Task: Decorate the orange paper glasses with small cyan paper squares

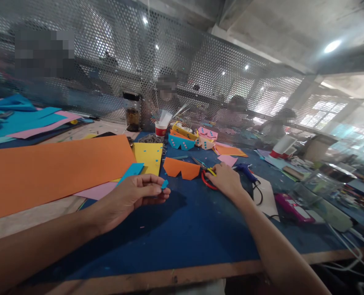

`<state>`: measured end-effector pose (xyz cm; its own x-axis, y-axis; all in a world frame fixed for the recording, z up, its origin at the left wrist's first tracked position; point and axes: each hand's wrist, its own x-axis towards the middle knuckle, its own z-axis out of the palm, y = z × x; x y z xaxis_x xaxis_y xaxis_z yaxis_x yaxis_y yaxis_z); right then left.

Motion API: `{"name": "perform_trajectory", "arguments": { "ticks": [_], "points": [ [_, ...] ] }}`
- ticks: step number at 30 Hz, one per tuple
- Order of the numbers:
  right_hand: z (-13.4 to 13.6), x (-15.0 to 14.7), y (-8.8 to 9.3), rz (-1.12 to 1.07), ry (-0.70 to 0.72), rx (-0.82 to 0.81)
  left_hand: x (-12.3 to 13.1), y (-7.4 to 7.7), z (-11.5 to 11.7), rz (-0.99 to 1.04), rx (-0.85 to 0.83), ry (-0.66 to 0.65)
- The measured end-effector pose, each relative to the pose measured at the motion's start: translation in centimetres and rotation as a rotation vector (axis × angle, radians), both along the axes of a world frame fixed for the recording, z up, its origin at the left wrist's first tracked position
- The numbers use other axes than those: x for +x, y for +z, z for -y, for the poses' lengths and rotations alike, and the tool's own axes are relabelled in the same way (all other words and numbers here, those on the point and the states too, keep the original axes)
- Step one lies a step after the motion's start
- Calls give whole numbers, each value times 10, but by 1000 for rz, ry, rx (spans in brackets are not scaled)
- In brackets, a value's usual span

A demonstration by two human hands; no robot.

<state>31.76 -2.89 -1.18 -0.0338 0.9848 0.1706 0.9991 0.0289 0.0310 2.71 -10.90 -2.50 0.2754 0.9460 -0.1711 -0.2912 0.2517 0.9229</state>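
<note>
My left hand [135,194] hovers over the blue table mat [182,229] with its fingers pinched on a small blue paper strip [164,184]; a longer blue strip [131,171] sticks up behind the hand. My right hand [226,180] rests further out on the red-handled scissors [207,174], fingers curled over the handles. An orange cut paper shape [182,168] lies just left of the scissors. A yellow sheet with blue dots [148,157] lies behind my left hand.
A large orange sheet [49,168] covers the left. A blue glue gun [246,172] lies right of my right hand. Paper crafts [188,139], a red cup [161,129] and a jar [133,112] stand before a perforated metal screen; people sit behind it.
</note>
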Motion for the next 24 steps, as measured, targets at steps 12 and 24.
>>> {"name": "perform_trajectory", "arguments": {
  "ticks": [12, 24],
  "points": [
    [27, -42, -11, -632, 615, 314, 2, -3, -1, -42, 43, -22],
    [52, -71, -18, -901, 731, 9, 1, -10, -6, -105, 83, -43]
  ]
}}
